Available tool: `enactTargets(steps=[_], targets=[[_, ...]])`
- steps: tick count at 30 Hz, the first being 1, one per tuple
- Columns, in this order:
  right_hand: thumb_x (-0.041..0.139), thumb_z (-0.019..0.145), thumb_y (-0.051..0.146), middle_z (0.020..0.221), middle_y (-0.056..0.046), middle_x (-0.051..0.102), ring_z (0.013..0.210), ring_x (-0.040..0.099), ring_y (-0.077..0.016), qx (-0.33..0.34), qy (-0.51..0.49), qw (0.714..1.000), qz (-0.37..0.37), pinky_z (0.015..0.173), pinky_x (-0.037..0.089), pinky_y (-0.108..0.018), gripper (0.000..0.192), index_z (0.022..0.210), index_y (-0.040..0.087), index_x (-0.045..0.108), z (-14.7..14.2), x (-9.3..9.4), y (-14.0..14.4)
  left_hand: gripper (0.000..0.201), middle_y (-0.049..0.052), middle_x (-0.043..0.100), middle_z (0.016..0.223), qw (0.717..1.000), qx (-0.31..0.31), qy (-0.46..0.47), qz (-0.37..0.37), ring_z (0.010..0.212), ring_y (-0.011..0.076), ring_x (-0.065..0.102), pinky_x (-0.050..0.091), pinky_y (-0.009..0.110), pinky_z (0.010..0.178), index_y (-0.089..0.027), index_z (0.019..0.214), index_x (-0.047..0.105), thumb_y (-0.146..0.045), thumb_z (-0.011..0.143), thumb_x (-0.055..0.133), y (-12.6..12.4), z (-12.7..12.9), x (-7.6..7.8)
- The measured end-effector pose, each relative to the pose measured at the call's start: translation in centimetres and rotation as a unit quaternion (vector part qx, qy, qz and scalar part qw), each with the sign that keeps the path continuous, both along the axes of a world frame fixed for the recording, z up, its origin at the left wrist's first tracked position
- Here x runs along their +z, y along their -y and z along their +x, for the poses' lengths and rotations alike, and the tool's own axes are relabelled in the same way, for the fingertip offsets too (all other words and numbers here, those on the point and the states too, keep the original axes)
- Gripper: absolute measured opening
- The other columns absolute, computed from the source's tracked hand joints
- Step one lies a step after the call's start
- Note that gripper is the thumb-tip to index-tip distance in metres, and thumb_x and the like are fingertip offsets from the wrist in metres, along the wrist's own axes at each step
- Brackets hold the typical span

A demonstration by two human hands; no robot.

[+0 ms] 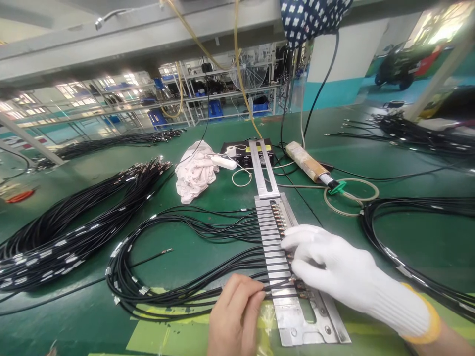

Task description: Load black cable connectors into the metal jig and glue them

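Observation:
A slotted metal fixture (276, 267) lies lengthwise before me. Black cables (208, 222) lie side by side across it, their brass-coloured connector ends (276, 212) in a row along its right part. My bare left hand (237, 311) is just left of the fixture, thumb and fingers pinched on one of the black cables. Over the connector row rests my right hand (330, 267) in a white glove, its fingertips and thumb apart and touching the row. It covers several connectors. The cables loop round to the left in a coil with white labels (143, 290).
Large black cable bundles lie at left (89, 212) and right (401, 262). Beyond the fixture are a slotted metal bar (261, 173), a black box (243, 155), a crumpled cloth (196, 173) and a taped tool-like piece (306, 160). Yellow-green sheets (166, 336) cover the near edge.

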State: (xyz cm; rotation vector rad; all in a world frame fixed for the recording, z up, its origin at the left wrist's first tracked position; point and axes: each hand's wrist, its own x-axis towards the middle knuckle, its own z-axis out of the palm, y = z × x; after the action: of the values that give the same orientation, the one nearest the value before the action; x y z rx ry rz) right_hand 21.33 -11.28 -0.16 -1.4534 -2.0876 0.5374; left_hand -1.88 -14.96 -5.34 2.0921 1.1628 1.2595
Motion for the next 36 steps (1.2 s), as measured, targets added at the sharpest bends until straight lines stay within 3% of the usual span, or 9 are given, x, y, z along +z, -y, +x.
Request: enactTargets(steps=[6,14,20,25,30,33,36], targets=[[0.051,0.09,0.03,0.122,-0.001,0.071,0.12,0.063,-0.0253,-0.055,-0.018,0.997,-0.044,0.099,0.052,-0.039,0.028,0.071,0.026,0.071,0.9,0.7,-0.4,0.017,0.001,0.064,0.089,1.0,-0.006,0.001,-0.013,0.081,0.0132,0.06,0.048,0.02,0.072,-0.023,0.1,0.062,-0.009,0.098,0.053,-0.3,-0.2,-0.2],[0.054,0.09,0.023,0.117,0.003,0.071,0.12,0.061,-0.0223,0.008,-0.045,0.995,-0.092,0.099,0.049,-0.034,0.026,0.067,0.025,0.066,-0.1,1.8,0.0,0.016,0.001,0.063,0.089,1.0,-0.015,-0.001,-0.001,0.08,0.0129,0.059,0.047,0.02,0.07,-0.022,0.099,0.062,-0.01,0.098,0.052,-0.4,-0.2,-0.6],[0.058,0.089,0.012,0.116,0.002,0.071,0.117,0.061,-0.0177,0.083,-0.058,0.994,-0.034,0.101,0.045,-0.027,0.019,0.084,0.025,0.07,-0.7,1.9,0.3,0.016,-0.001,0.063,0.09,1.0,-0.009,-0.003,-0.023,0.081,0.0113,0.058,0.046,0.019,0.071,-0.023,0.1,0.062,-0.012,0.099,0.052,-0.3,-0.2,-0.2],[0.06,0.089,0.007,0.114,0.0,0.072,0.119,0.06,-0.0188,0.147,-0.044,0.988,0.019,0.105,0.043,-0.029,0.02,0.084,0.023,0.071,-0.5,1.3,0.3,0.014,-0.001,0.062,0.089,0.999,0.0,0.008,-0.039,0.081,0.0117,0.06,0.045,0.02,0.073,-0.023,0.097,0.062,-0.013,0.099,0.053,-0.2,-0.1,-0.2],[0.059,0.091,0.013,0.117,0.001,0.07,0.122,0.057,-0.0185,0.127,-0.028,0.991,0.013,0.106,0.043,-0.03,0.019,0.083,0.025,0.071,0.4,0.6,0.0,0.013,-0.002,0.062,0.087,0.998,0.018,0.013,-0.057,0.079,0.0119,0.061,0.045,0.02,0.071,-0.024,0.095,0.063,-0.015,0.099,0.054,-0.2,-0.1,-0.3],[0.063,0.09,0.02,0.129,0.001,0.066,0.13,0.052,-0.0196,0.099,-0.016,0.995,0.009,0.111,0.041,-0.033,0.015,0.099,0.029,0.071,1.0,0.6,0.1,0.013,-0.002,0.062,0.086,0.998,0.016,0.002,-0.056,0.077,0.0118,0.061,0.046,0.02,0.068,-0.023,0.094,0.063,-0.015,0.099,0.054,-0.4,-0.2,-0.2],[0.07,0.083,0.018,0.134,-0.001,0.063,0.132,0.051,-0.0215,0.103,0.001,0.995,0.008,0.111,0.043,-0.036,0.032,0.112,0.029,0.068,0.8,1.0,0.2,0.013,-0.001,0.063,0.086,0.999,0.001,-0.022,-0.044,0.076,0.0111,0.061,0.046,0.019,0.067,-0.022,0.095,0.063,-0.013,0.098,0.054,-0.6,-0.5,-0.1]])
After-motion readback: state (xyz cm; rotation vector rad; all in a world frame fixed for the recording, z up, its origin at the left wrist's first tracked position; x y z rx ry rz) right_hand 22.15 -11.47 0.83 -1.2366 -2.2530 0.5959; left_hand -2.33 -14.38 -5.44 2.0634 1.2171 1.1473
